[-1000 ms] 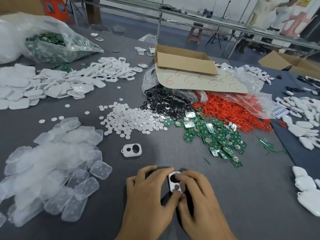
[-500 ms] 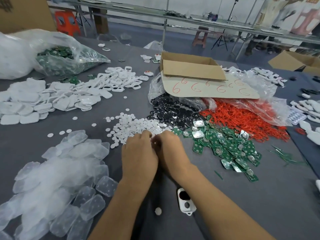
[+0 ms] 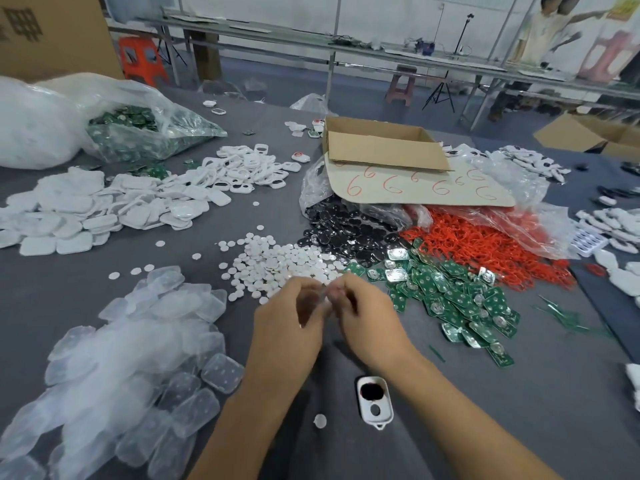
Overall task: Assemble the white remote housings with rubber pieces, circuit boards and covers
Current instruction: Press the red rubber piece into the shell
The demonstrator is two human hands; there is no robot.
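Left hand [image 3: 292,318] and right hand [image 3: 369,322] close together — blurred — by white discs [image 3: 277,261]

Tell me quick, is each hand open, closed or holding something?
Left hand: curled, too blurred to tell any hold.
Right hand: the same, cannot tell.

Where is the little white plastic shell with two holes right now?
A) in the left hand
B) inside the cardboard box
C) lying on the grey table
C: the white two-hole plastic shell lies on the grey table, untouched by the left hand and right hand.
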